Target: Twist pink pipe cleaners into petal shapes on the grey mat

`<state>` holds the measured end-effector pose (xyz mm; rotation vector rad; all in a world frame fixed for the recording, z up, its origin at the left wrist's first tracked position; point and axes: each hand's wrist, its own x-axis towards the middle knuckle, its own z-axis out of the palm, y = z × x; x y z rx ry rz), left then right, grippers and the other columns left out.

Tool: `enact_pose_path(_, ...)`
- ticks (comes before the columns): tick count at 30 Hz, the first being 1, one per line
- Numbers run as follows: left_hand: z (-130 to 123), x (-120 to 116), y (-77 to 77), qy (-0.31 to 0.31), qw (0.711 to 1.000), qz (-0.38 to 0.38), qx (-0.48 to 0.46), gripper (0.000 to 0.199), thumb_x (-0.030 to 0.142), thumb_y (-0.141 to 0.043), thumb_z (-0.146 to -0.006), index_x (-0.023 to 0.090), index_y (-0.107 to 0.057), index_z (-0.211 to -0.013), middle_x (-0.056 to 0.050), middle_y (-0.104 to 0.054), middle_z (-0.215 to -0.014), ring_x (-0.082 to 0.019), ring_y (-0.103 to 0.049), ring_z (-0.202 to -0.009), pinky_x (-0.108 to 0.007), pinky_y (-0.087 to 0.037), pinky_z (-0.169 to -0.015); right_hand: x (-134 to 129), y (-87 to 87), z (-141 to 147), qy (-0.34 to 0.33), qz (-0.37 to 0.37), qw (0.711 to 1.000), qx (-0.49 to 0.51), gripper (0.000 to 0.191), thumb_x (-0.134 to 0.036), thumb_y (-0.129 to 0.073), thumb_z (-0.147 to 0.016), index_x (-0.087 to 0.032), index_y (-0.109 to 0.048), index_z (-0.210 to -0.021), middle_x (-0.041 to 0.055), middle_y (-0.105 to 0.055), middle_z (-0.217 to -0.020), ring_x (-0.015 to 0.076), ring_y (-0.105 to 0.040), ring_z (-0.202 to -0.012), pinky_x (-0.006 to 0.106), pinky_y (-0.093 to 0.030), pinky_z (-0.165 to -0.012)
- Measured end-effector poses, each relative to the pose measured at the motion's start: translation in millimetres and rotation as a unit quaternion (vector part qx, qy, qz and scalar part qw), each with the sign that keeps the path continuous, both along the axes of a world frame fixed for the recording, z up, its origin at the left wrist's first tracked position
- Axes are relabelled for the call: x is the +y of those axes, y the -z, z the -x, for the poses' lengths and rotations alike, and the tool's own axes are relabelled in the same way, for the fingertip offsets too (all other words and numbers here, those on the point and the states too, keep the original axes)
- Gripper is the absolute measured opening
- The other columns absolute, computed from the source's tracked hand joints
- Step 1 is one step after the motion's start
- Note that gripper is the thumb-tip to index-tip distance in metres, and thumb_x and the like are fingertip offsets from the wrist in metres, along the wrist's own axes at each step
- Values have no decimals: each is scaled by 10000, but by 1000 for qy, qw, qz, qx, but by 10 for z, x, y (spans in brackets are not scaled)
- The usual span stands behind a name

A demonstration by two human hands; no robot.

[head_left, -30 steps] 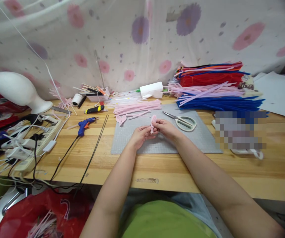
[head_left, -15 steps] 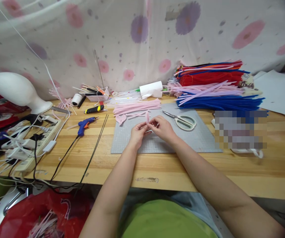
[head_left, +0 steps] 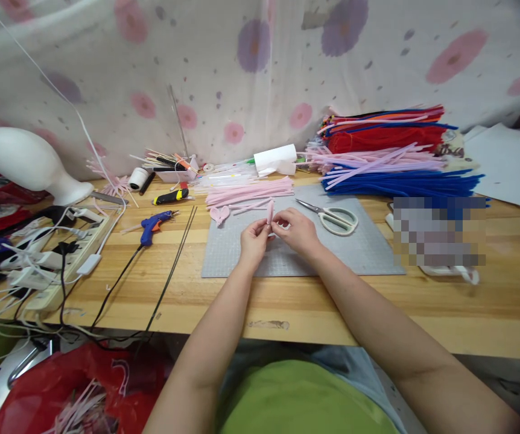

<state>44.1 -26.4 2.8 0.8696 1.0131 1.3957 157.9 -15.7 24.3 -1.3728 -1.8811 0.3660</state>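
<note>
Between my hands stands a small pink pipe cleaner loop (head_left: 270,211), held upright above the grey cutting mat (head_left: 237,259). My left hand (head_left: 255,240) pinches its lower end between thumb and fingers. From the other side, my right hand (head_left: 295,230) closes thumb and fingertips on the same piece. A pink heart-shaped pipe cleaner piece (head_left: 219,215) lies on the mat to the left, beside a few loose pink pipe cleaners (head_left: 253,207). Scissors (head_left: 332,218) with pale handles rest to the right of my right hand.
Bundles of pink pipe cleaners (head_left: 251,193) and blue pipe cleaners (head_left: 400,182) lie behind the mat. Leftward are a blue glue gun (head_left: 152,228), thin dark rods (head_left: 172,268), a utility knife (head_left: 170,196), a cable-filled power strip (head_left: 74,259) and a white foam head (head_left: 25,160).
My right fingertips have shifted slightly at the base of the pink loop, which now looks narrower and leans a little right. The view has tilted slightly.
</note>
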Motion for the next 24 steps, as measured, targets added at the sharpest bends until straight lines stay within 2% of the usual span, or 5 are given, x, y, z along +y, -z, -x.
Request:
enact_pose_path(6, -12, -19, -30, 1, 999, 33, -10, 207, 230, -635, -644, 140, -598, -826, -35, -658, -752, -156, -626, -735, -323, -498, -708, 93, 57, -36, -46, 148, 972, 174, 114, -270, -524, -648, -177, -588, -666, 13, -597, -673, 122, -521, -627, 247, -373, -575)
enact_pose_path(10, 53, -35, -72, 77, 990, 90, -72, 146, 168, -616, -674, 128, -595, -813, -32, -648, -740, -141, -629, -739, -321, -492, -762, 145, 93, -96, -90, 339, 865, 358, 155, -298, -602, -567, -164, -560, -635, 1, -587, -603, 89, -485, -517, 199, -304, -437)
enact_pose_path(14, 99, -30, -83, 146, 969, 132, -148, 90, 99, -577, -703, 119, -606, -786, -36, -646, -795, -113, -625, -795, -243, -484, -783, 137, 101, -116, -94, 393, 803, 439, 157, -236, -638, -503, -159, -564, -617, -14, -568, -561, 60, -449, -458, 178, -281, -401)
enact_pose_path(18, 79, -22, -83, 135, 970, 132, -151, 94, 78, -562, -709, 104, -606, -788, -45, -651, -792, -105, -629, -781, -210, -484, -764, 117, 106, -80, -99, 385, 803, 445, 137, -213, -624, -501, -157, -567, -613, -17, -561, -540, 64, -454, -460, 187, -316, -421)
enact_pose_path(24, 25, -39, -143, 32, 987, 125, -100, 137, 94, -613, -655, 101, -556, -780, -61, -666, -715, -140, -641, -695, -291, -492, -744, 129, 119, -69, -99, 267, 891, 353, 116, -251, -568, -561, -153, -561, -622, -18, -545, -562, 79, -450, -486, 220, -353, -477)
